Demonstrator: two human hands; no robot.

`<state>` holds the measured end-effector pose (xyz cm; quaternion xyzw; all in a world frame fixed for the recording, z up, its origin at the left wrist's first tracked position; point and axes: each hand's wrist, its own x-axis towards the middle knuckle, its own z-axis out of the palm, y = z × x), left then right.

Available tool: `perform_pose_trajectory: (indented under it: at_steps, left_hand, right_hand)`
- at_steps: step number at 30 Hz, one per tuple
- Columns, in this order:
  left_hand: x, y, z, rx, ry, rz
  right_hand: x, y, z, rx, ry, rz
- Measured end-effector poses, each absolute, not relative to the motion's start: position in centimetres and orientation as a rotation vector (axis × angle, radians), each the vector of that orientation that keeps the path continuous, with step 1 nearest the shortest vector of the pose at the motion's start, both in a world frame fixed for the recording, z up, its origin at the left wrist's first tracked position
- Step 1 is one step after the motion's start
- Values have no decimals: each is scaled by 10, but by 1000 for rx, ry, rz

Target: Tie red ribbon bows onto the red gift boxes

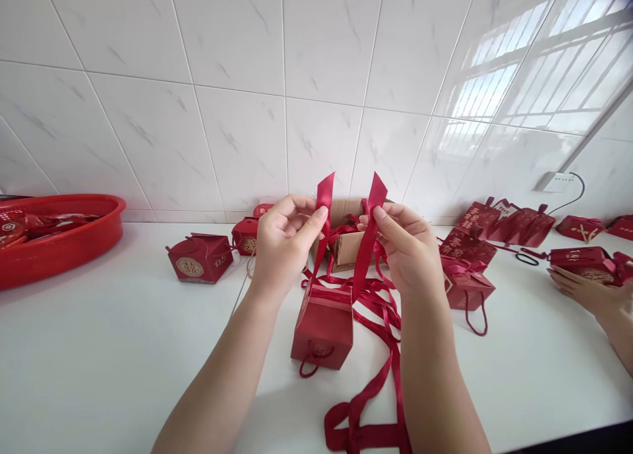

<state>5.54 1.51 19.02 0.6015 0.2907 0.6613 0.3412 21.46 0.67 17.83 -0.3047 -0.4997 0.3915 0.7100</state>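
Note:
My left hand [289, 243] pinches one end of a red satin ribbon [364, 253] between thumb and fingers, its slanted tip pointing up. The other slant-cut end is pinched in my right hand [408, 243] at the same height. Both lengths run down to a red gift box [324, 325] below, which has a cord handle hanging at its front. More loose red ribbon [366, 401] trails over the table to the right of this box and toward me. Behind my hands stands a cardboard box [346, 251] with red ribbon in it.
Two small red boxes [200, 257] stand to the left, near a large red basin [99, 233] with red packets. To the right are a bow-tied box [467, 286], several red boxes [519, 223] and a pair of scissors [527, 259]. Another person's hand [593, 299] touches a box at far right.

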Motion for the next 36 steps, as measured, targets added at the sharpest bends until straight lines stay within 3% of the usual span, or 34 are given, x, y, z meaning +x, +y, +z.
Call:
perform_pose_trajectory:
  at_steps: [10, 23, 28, 36]
  left_hand:
    - [62, 12, 188, 1595, 636, 1642]
    - [70, 5, 189, 1606, 661, 1671]
    - [54, -1, 186, 1857, 1048, 1403]
    - [65, -31, 117, 2367, 1618, 710]
  right_hand:
    - [198, -1, 181, -546, -1118, 986]
    - [186, -1, 177, -539, -1040, 860]
    - [188, 3, 178, -510, -962, 862]
    - [187, 3, 178, -510, -915, 839]
